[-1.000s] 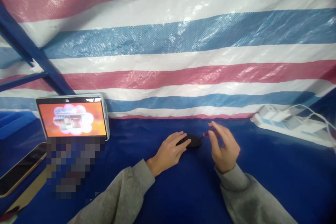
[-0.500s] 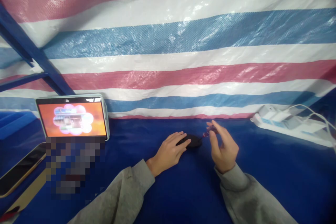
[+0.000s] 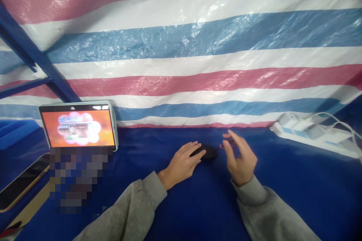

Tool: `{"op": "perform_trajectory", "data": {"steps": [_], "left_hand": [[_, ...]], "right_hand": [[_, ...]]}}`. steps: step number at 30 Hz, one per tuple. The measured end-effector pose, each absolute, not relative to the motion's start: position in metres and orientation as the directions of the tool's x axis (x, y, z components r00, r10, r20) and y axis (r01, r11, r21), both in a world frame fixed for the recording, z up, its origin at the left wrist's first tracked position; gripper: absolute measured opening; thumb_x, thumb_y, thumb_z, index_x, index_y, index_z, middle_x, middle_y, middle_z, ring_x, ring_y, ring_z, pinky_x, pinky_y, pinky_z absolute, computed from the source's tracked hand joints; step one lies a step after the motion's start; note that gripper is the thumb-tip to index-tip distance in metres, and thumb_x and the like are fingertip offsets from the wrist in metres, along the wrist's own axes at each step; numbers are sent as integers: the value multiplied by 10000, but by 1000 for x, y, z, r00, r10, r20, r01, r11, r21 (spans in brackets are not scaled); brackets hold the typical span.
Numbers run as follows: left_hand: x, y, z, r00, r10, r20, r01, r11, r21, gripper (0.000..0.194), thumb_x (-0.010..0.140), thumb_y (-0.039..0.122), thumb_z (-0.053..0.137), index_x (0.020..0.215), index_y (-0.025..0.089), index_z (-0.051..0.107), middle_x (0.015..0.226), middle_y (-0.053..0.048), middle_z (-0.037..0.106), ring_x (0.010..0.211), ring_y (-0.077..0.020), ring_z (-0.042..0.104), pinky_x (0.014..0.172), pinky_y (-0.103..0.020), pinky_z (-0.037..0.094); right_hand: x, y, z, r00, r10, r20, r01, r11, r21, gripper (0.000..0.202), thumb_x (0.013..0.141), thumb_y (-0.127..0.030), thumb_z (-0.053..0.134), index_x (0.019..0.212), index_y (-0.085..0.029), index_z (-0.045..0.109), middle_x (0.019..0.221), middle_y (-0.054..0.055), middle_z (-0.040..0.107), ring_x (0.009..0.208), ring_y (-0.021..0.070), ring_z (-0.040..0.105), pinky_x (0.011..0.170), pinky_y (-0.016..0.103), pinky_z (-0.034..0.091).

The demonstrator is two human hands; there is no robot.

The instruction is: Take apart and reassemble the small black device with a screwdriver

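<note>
On the blue tabletop lies a flat black oval object shaped like a computer mouse (image 3: 209, 152). My left hand (image 3: 185, 161) rests over its left end, the fingers laid across it and pinning it down. A small screwdriver (image 3: 221, 146) with a see-through purple-red handle is in my right hand (image 3: 240, 156), pinched between thumb and fingers. Its thin shaft points left to the right end of the mouse. Whether the tip touches the mouse cannot be made out. My right fingers hide most of the handle.
A tablet (image 3: 77, 126) with a lit screen stands at the left, a phone (image 3: 24, 182) in front of it. A white power strip (image 3: 316, 137) with plugs and cables lies at the right. Behind the table hangs a striped plastic sheet (image 3: 198, 79). A blue tray (image 3: 17, 133) sits far left.
My right thumb has shifted slightly left along the screwdriver's handle, as the fingers turn it. My left hand and the mouse have stayed in place.
</note>
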State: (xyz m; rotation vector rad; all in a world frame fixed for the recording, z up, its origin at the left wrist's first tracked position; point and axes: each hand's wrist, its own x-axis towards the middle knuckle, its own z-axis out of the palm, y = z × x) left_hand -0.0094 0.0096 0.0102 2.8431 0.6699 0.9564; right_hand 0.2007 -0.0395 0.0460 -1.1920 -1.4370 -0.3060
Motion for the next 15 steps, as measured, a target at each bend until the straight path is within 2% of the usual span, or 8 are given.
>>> {"op": "perform_trajectory", "data": {"steps": [4, 10, 15], "left_hand": [[-9, 9, 10, 709, 428, 560, 384, -901, 202, 341, 1012, 204, 486, 1336, 203, 588, 1375, -106, 597, 1340, -245, 520, 1113, -466, 469], [-9, 10, 9, 711, 431, 555, 388, -899, 201, 345, 1009, 198, 487, 1339, 211, 586, 1386, -105, 589, 1344, -242, 517, 1120, -462, 460], [-9, 10, 10, 713, 432, 552, 391, -899, 197, 350, 1006, 195, 493, 1344, 213, 582, 1383, -103, 591, 1346, -238, 514, 1123, -458, 455]], "right_hand": [[200, -40, 46, 217, 510, 832, 762, 444, -471, 385, 957, -194, 497, 1336, -193, 565, 1038, 103, 731, 742, 168, 687, 736, 359, 593], [199, -37, 39, 276, 443, 853, 759, 444, -477, 300, 896, -196, 623, 1196, -192, 620, 1009, 79, 749, 877, 193, 722, 809, 353, 599], [201, -39, 41, 241, 477, 845, 780, 423, -461, 309, 921, -183, 579, 1226, -199, 627, 1107, 85, 747, 1000, 207, 718, 886, 362, 590]]}}
